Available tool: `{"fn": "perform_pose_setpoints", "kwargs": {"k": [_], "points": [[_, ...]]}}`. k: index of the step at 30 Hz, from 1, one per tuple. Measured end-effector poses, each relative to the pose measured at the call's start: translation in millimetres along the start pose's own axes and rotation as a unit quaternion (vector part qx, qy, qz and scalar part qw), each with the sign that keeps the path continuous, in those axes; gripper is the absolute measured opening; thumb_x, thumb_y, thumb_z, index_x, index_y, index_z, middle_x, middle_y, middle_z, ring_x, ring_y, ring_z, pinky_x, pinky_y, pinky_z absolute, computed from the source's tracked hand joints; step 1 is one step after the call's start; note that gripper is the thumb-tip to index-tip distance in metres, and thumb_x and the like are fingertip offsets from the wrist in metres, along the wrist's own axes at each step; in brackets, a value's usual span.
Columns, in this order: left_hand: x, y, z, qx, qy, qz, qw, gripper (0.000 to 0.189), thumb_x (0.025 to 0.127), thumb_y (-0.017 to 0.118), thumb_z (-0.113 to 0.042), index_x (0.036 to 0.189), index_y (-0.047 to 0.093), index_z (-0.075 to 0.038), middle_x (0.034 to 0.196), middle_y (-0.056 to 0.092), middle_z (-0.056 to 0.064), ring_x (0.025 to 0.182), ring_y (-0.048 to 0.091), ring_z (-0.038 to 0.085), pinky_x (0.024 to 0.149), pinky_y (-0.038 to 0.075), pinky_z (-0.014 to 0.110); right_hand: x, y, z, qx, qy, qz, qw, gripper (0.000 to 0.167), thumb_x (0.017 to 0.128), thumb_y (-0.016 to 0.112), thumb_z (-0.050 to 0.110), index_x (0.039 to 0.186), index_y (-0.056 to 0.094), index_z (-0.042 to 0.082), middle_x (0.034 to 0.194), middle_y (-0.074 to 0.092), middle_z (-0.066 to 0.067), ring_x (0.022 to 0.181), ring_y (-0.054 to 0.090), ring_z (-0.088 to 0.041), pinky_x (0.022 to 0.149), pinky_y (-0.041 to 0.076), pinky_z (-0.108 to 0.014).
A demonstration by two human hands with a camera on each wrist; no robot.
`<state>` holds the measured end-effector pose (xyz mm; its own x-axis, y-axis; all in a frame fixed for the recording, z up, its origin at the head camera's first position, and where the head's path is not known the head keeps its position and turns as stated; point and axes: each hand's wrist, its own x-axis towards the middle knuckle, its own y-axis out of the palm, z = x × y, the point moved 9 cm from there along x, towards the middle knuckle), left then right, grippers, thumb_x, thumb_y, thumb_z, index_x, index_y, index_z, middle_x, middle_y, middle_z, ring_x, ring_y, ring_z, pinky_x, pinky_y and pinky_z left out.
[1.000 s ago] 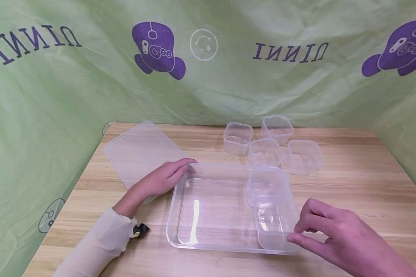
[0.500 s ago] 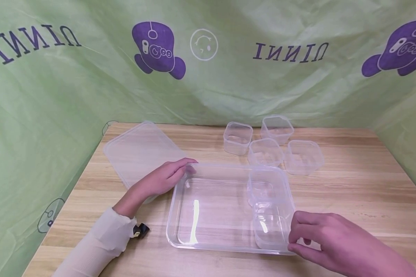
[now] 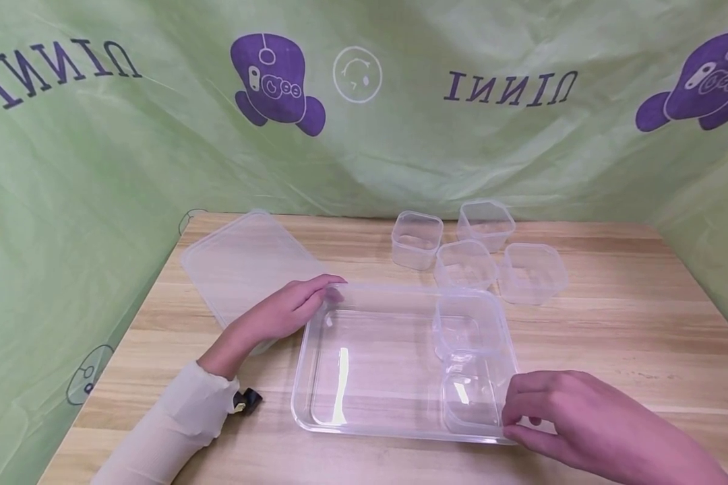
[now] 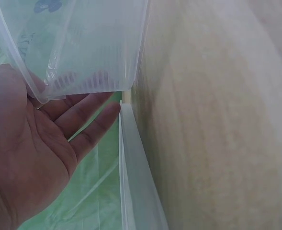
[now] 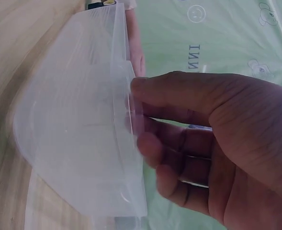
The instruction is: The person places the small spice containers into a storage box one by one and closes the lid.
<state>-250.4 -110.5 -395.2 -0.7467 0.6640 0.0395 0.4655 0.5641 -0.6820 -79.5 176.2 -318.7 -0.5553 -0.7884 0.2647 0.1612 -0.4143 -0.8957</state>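
Observation:
A large clear plastic container (image 3: pixel 394 364) stands on the table, its rim facing up. At its far left corner my left hand (image 3: pixel 294 306) holds the rim; in the left wrist view the hand (image 4: pixel 40 139) has fingers on either side of the wall. Two small clear plastic containers stand inside at the right end, the far one (image 3: pixel 464 323) behind the near one (image 3: pixel 470 397). My right hand (image 3: pixel 573 411) is at the near right corner, pinching the near small container's rim. In the right wrist view the right hand's fingertips (image 5: pixel 150 146) meet the translucent rim.
Several more small clear containers (image 3: pixel 415 242) stand behind the large one, towards the table's back edge. A flat translucent lid (image 3: pixel 249 259) lies at the back left. Green printed fabric (image 3: pixel 388 155) encloses the wooden table (image 3: pixel 613 289) at the back and sides.
My right hand has lowered and shifted slightly left, and the near small container has settled down into the large container. The left hand stays at its corner.

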Motion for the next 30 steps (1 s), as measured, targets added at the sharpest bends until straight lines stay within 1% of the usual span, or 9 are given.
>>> {"fn": "perform_pose_setpoints", "kwargs": {"k": [7, 11, 17, 24, 30], "points": [[0.1, -0.5, -1.8, 0.004, 0.006, 0.0, 1.0, 0.038, 0.112, 0.035, -0.014, 0.145, 0.055, -0.01, 0.118, 0.071, 0.008, 0.12, 0.063, 0.023, 0.11, 0.042, 0.046, -1.2, 3.4, -3.8, 0.023, 0.016, 0.025, 0.9993, 0.022, 0.093, 0.08, 0.019, 0.094, 0.069, 0.038, 0.093, 0.052, 0.031, 0.078, 0.05, 0.013, 0.068, 0.041, -0.004], [-0.1, -1.1, -2.9, 0.005, 0.01, 0.0, 0.9999, 0.039, 0.112, 0.035, -0.015, 0.145, 0.054, -0.009, 0.119, 0.071, 0.007, 0.12, 0.063, 0.024, 0.109, 0.043, 0.048, -2.0, 4.8, -6.1, 0.027, 0.024, 0.035, 0.9987, 0.022, 0.094, 0.078, 0.02, 0.094, 0.067, 0.039, 0.092, 0.051, 0.031, 0.076, 0.049, 0.012, 0.068, 0.041, -0.004], [0.4, -0.2, -1.5, 0.001, 0.004, 0.004, 1.0, 0.039, 0.112, 0.035, -0.014, 0.145, 0.054, -0.009, 0.119, 0.071, 0.007, 0.12, 0.063, 0.022, 0.11, 0.043, 0.046, -4.1, 8.8, -8.8, 0.024, 0.038, 0.05, 0.9978, 0.022, 0.096, 0.076, 0.021, 0.094, 0.065, 0.04, 0.091, 0.049, 0.031, 0.075, 0.048, 0.012, 0.066, 0.038, -0.004], [0.2, 0.0, -1.5, 0.002, 0.005, 0.004, 1.0, 0.039, 0.111, 0.035, -0.013, 0.145, 0.054, -0.006, 0.12, 0.071, 0.009, 0.12, 0.063, 0.023, 0.11, 0.042, 0.046, -6.7, 12.8, -9.3, 0.013, 0.041, 0.067, 0.9968, 0.015, 0.098, 0.074, 0.029, 0.107, 0.069, 0.038, 0.101, 0.053, 0.031, 0.08, 0.052, 0.009, 0.068, 0.04, -0.007], [-0.2, 0.4, -2.9, 0.004, 0.012, 0.004, 0.9999, 0.04, 0.111, 0.033, -0.012, 0.145, 0.053, -0.005, 0.12, 0.071, 0.009, 0.121, 0.062, 0.025, 0.11, 0.042, 0.049, -8.0, 11.2, -7.4, 0.0, 0.036, 0.061, 0.9975, 0.018, 0.098, 0.074, 0.03, 0.112, 0.068, 0.038, 0.103, 0.053, 0.031, 0.083, 0.052, 0.009, 0.069, 0.042, -0.01]]}}
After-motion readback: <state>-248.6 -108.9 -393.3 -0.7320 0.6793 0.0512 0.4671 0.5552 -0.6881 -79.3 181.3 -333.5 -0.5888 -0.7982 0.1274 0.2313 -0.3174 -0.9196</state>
